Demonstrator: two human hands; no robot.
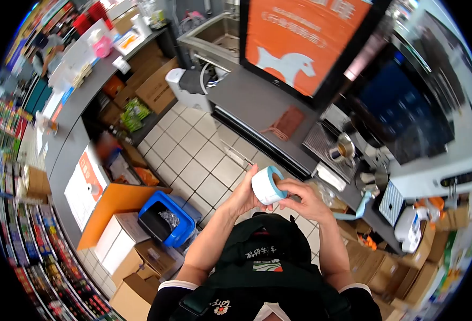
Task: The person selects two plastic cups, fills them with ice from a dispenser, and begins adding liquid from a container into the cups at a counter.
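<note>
Between your hands, chest-high: a white paper roll with a pale blue rim (267,185). Your left hand (245,193) cups it from behind; your right hand (300,195) pinches its face, fingertips partly hidden. Below, grey tiled floor (193,155); beside you, a dark grey counter (257,104). Far shelves blurred.

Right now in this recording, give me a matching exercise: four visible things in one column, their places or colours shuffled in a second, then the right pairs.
Things:
1. roll of labels
2. blue bin
3. orange poster
4. folded cloth

Places or colours:
A. lying on the grey counter
B. on the floor beside cardboard boxes
C. held between both hands
D. shows a white horse shape

Pairs: 1-C, 2-B, 3-D, 4-A
</note>
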